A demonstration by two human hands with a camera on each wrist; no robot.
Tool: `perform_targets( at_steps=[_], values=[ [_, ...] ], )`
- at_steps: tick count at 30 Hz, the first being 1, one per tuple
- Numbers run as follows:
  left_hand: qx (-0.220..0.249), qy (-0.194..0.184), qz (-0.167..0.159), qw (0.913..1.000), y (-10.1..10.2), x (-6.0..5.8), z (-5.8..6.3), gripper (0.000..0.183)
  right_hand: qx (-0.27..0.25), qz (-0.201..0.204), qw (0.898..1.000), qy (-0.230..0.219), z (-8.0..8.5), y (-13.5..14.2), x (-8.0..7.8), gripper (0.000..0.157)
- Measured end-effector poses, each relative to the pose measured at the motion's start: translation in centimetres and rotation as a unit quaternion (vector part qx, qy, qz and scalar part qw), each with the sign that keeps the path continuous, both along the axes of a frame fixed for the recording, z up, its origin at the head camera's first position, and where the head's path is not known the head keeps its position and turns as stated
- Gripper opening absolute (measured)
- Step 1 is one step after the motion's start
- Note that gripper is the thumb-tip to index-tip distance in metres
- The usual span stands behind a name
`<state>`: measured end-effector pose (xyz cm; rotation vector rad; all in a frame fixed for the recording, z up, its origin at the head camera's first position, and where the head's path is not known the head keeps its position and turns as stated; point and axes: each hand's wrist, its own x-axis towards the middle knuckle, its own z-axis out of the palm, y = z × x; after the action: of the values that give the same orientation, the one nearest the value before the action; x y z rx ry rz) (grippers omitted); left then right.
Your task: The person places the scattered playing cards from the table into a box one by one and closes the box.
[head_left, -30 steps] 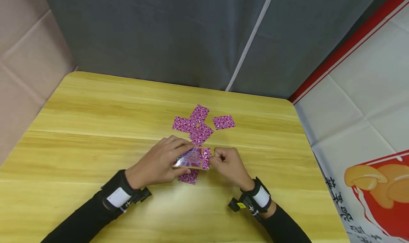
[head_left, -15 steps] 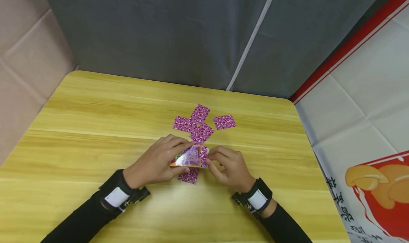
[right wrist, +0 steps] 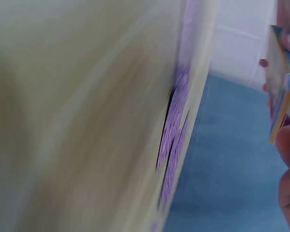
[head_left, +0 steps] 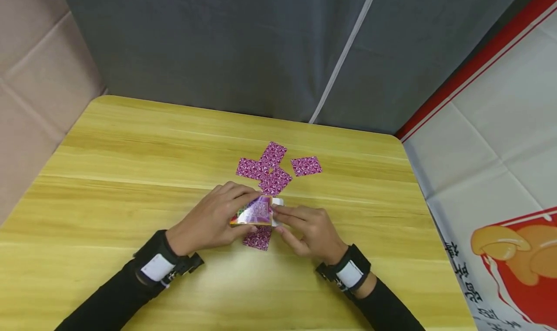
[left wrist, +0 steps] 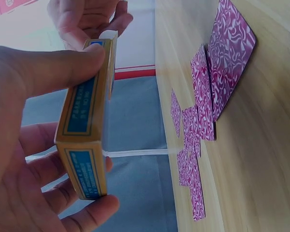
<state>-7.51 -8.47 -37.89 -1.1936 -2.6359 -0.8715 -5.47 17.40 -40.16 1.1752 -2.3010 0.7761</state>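
Observation:
My left hand (head_left: 213,217) grips a small card box (head_left: 256,212) with a shiny purple face, held close above the table. In the left wrist view, its thumb lies along the box's gold-and-blue narrow side (left wrist: 82,108), with fingertips underneath. My right hand (head_left: 313,229) is at the box's right end, fairly straight fingers touching it beside a white flap (head_left: 278,202). In the right wrist view, a fingertip (right wrist: 286,143) meets the box end. One pink patterned card (head_left: 257,240) lies partly hidden beneath the box. What is inside the box is hidden.
Beyond the box, pink patterned cards lie face down: an overlapping group (head_left: 275,181) and a separate card (head_left: 306,166) to its right. The wood-grain table (head_left: 143,147) ends at a grey curtain (head_left: 217,50). A white wall panel (head_left: 470,147) stands at right.
The pink patterned strip at the box's right end has narrowed and disappeared, and a white flap shows there. My right fingers have straightened from a curl and moved left; the left hand keeps its grip.

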Motion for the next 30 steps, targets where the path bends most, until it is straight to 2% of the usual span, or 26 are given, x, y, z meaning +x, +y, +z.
perform_targets(
  at_steps=[3,6,9,11,13,14,17,19,26,30],
  values=[
    [0.000,-0.008,0.015,0.9999,-0.5,-0.1,0.0,0.068,-0.055,-0.035,0.996,-0.066,0.2,0.1,-0.1,0.026],
    [0.000,-0.014,0.038,0.9992,-1.1,-0.3,-0.1,0.069,-0.062,-0.116,0.983,-0.128,0.5,0.1,-0.4,0.030],
    [-0.001,-0.016,0.051,0.9986,-1.6,-0.4,-0.1,0.070,0.020,-0.202,0.960,-0.190,0.4,0.1,-0.8,0.046],
    [-0.003,-0.018,0.053,0.9984,-1.7,-0.4,-0.2,0.070,0.090,-0.232,0.939,-0.238,0.1,0.0,-0.9,0.059],
    [-0.002,-0.021,0.054,0.9983,-1.8,-0.4,-0.2,0.071,0.142,-0.239,0.920,-0.275,-0.4,-0.3,-1.0,0.070],
    [-0.002,-0.023,0.055,0.9982,-1.8,-0.4,-0.2,0.071,0.157,-0.239,0.915,-0.285,-0.7,-0.5,-1.0,0.073],
    [0.002,-0.026,0.058,0.9980,-1.8,-0.4,-0.2,0.071,0.175,-0.236,0.908,-0.299,-1.3,-0.9,-1.3,0.076],
    [0.002,-0.027,0.061,0.9978,-1.8,-0.4,-0.1,0.071,0.176,-0.240,0.903,-0.310,-1.3,-1.1,-1.6,0.076],
    [-0.003,-0.021,0.065,0.9977,-2.1,-0.5,0.1,0.071,0.150,-0.242,0.875,-0.392,-1.1,-1.0,-2.8,0.072],
    [-0.004,-0.020,0.069,0.9974,-2.4,-0.5,0.1,0.071,0.124,-0.234,0.865,-0.427,-1.4,-0.7,-2.9,0.052]
  ],
)
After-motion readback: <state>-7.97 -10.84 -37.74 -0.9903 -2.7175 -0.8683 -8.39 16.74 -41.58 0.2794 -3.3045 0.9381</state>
